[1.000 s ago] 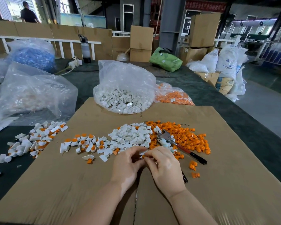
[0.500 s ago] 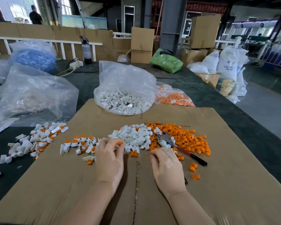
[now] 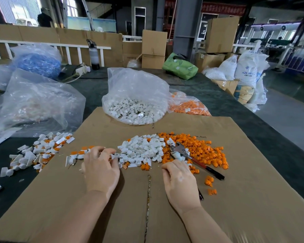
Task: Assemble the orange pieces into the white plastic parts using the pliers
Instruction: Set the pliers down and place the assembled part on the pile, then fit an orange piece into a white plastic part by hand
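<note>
White plastic parts [image 3: 140, 149] lay heaped mid-cardboard, loose orange pieces [image 3: 200, 151] spread just right of them, touching at the seam. Pliers [image 3: 178, 150] rested head-up on the orange pile; one red-black handle ran out to the right, the other went under the right hand [image 3: 180, 181]. That hand's fingers curled around the pliers handle near the head; grip looked closed on it, thumb side hidden. Left hand [image 3: 100, 165] sat palm-down at the left edge of the white heap, fingertips bent onto small white parts; whether it actually pinched one could not be told.

Step in hand, judged: fetching a fresh white part while the pliers stayed ready. To do it well: take one white part only, turn its open socket up, seat an orange piece square before squeezing, press gently so the plastic doesn't crack or skid.

Counts: one pair of pliers, two hands, one cardboard sheet [image 3: 253, 190]. White and orange loose pieces far too many to count, dozens each at least. Finished white-and-orange pieces [image 3: 42, 151] formed a scatter off the left cardboard edge, also uncountable. Clear bags: one of white parts [image 3: 135, 109] behind the heap, one of orange [image 3: 188, 106] beside it, one large crumpled bag [image 3: 33, 102] far left.
</note>
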